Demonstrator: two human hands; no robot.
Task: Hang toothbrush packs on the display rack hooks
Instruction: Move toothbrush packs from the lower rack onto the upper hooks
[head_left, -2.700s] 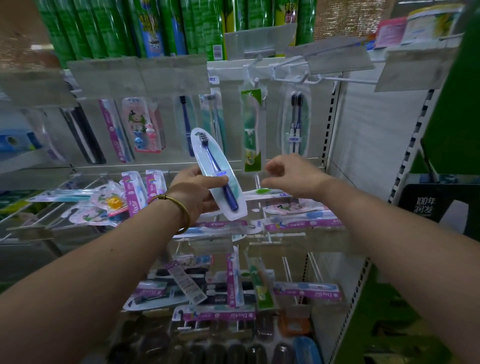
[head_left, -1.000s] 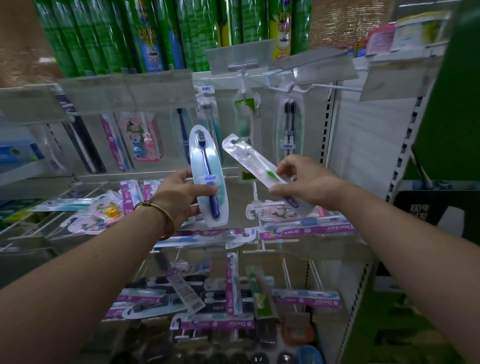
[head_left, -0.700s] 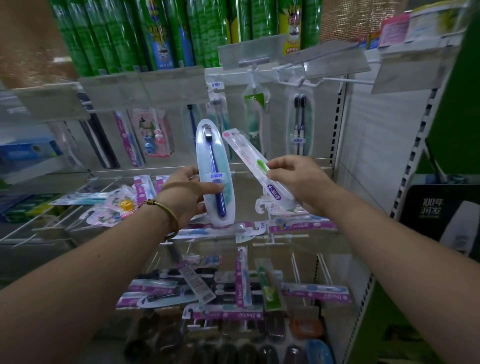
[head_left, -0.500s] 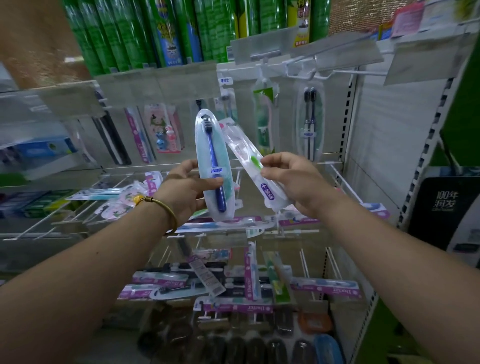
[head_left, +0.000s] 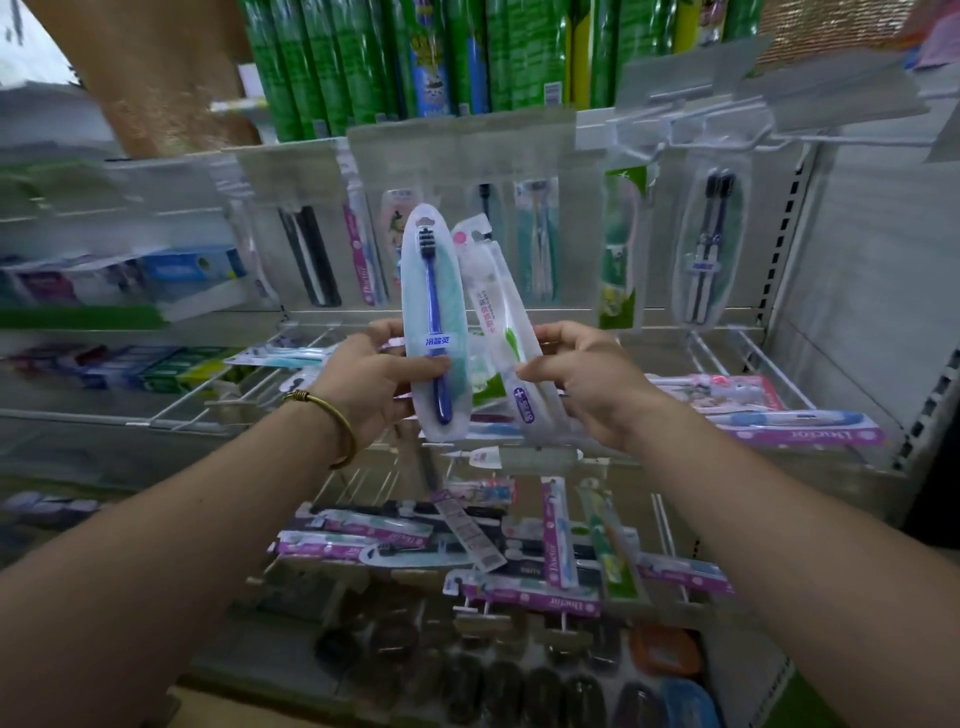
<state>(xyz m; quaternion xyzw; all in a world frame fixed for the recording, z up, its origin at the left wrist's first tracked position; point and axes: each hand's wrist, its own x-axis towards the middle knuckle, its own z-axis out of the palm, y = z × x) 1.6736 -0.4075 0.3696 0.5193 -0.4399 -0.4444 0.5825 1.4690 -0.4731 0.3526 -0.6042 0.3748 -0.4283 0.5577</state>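
Observation:
My left hand grips an oval pack with a dark blue toothbrush, held upright before the rack. My right hand grips a narrower clear pack with a white and green toothbrush, tilted with its top leaning left, close beside the blue pack's upper half. Behind them, packs hang on the display rack's hooks: a green pack and a black twin-brush pack at the right, several more at the left. A bare hook juts out at the upper right.
Green cans fill the top shelf. Loose toothbrush packs lie on the wire shelf just below my hands and on the lower shelf. Toothpaste boxes stand at the left. A perforated upright bounds the right side.
My right hand, empty at first, picked up the white and green pack from the wire shelf and raised it beside the blue pack. Both packs now stand closer together and more upright.

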